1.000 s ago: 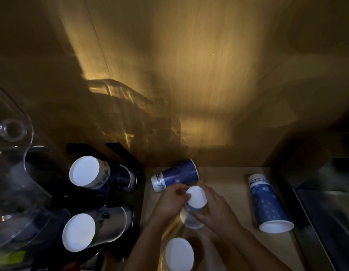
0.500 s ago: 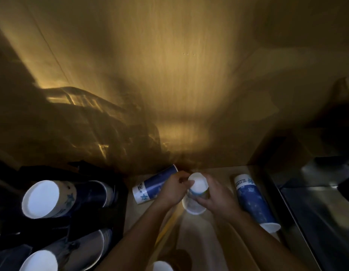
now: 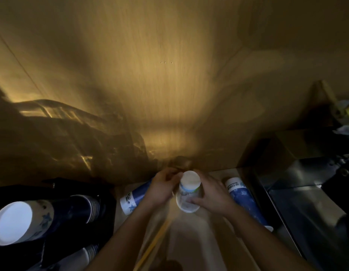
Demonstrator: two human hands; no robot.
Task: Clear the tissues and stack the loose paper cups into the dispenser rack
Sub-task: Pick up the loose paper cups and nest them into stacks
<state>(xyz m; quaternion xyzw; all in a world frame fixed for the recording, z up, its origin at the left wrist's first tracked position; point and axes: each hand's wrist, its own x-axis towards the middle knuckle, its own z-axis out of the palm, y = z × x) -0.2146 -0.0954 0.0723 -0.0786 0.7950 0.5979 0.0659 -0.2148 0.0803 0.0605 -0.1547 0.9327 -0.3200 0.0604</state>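
Note:
Both my hands hold a small stack of paper cups point(image 3: 188, 193), bottoms up, above the beige counter point(image 3: 189, 241). My left hand point(image 3: 162, 189) grips its left side, my right hand point(image 3: 212, 198) its right side. Behind my left hand a blue cup stack point(image 3: 133, 198) lies on its side. Another blue cup stack point(image 3: 244, 200) lies on the counter right of my right hand. At the far left the black dispenser rack point(image 3: 105, 210) holds a cup stack point(image 3: 32, 220) with its white bottom towards me, and a second stack point(image 3: 79, 257) below it. No tissues show.
A wooden wall point(image 3: 169, 85) rises right behind the counter. A steel sink point(image 3: 306, 208) lies at the right, with dim items on its far corner point(image 3: 345, 118). A yellow strip point(image 3: 154, 245) runs along the counter between my forearms.
The view has swung up and to the right, so the rack sits further left and lower. My hands have kept hold of the cup stack and lifted it a little towards the wall.

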